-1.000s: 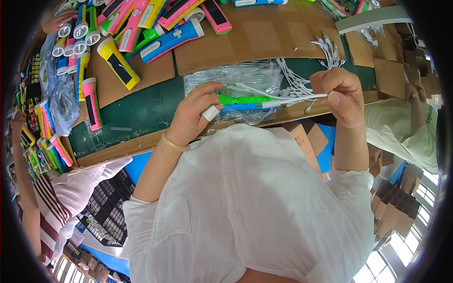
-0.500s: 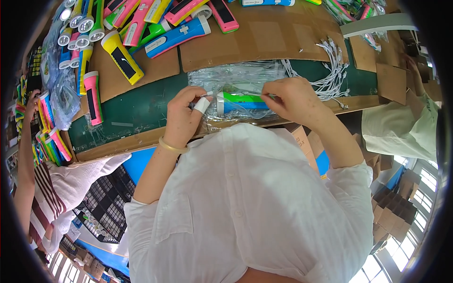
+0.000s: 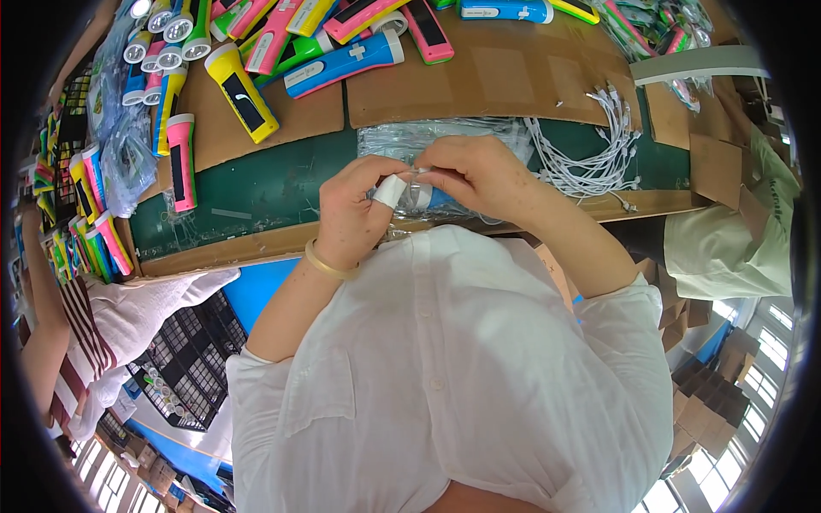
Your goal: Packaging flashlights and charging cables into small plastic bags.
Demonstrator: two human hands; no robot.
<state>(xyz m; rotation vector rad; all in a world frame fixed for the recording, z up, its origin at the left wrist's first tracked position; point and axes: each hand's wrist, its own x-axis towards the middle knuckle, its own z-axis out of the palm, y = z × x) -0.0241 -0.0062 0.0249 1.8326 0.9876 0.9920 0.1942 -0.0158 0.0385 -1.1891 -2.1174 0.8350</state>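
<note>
At the table's front edge, my left hand (image 3: pixel 355 209) is closed, its thumb and forefinger pinching the edge of a clear plastic bag (image 3: pixel 400 229). White tape wraps one of its fingers. My right hand (image 3: pixel 479 175) meets it fingertip to fingertip, also closed in a pinch. Something small and whitish shows between the fingers, too small to name. Under my right hand lies a flashlight (image 3: pixel 438 198), mostly covered; only a bit of blue and its pale end show. A stack of clear plastic bags (image 3: pixel 385 137) lies just behind.
White charging cables (image 3: pixel 590 158) lie in a bundle to the right. Colourful flashlights (image 3: pixel 342 67) cover cardboard (image 3: pixel 505 77) at the back and left. Bagged flashlights (image 3: pixel 667 34) are heaped back right. Co-workers stand at both sides, one in a striped garment (image 3: pixel 90 342), one in pale green (image 3: pixel 718 248).
My right hand has moved left to meet my left hand, now covering most of the green and blue flashlight. My left hand has barely moved relative to the table; the whole view has shifted slightly.
</note>
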